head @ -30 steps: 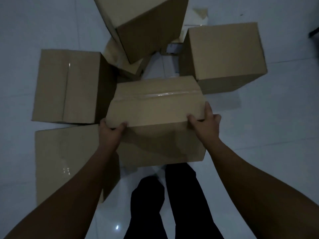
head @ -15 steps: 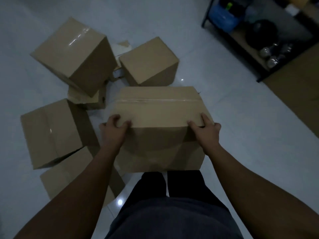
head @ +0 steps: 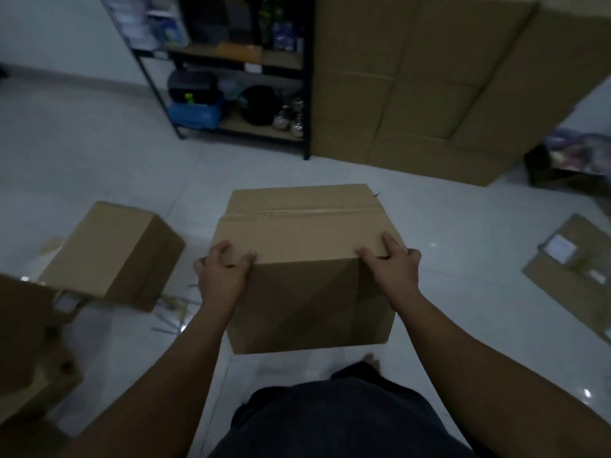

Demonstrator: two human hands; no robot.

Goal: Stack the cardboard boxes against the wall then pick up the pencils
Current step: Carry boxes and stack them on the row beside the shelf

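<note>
I hold a taped brown cardboard box (head: 307,233) off the floor in front of my waist. My left hand (head: 223,272) grips its near left top corner and my right hand (head: 391,264) grips its near right top corner. A tall stack of cardboard boxes (head: 413,81) stands against the wall ahead and to the right. Another loose box (head: 115,256) lies tilted on the floor to my left. Thin pencils (head: 173,312) lie scattered on the white floor between that box and my left arm.
A black metal shelf (head: 238,71) with jars, a blue tub and dark items stands left of the stack. Flattened cardboard (head: 575,276) lies on the floor at the right. More cardboard (head: 26,338) sits at my near left. A dark crate (head: 568,163) is at the far right.
I have turned to the right with the box in both hands. The pile of loose boxes has slid off to my left, and the shelf and the stacked boxes have come into view ahead.
</note>
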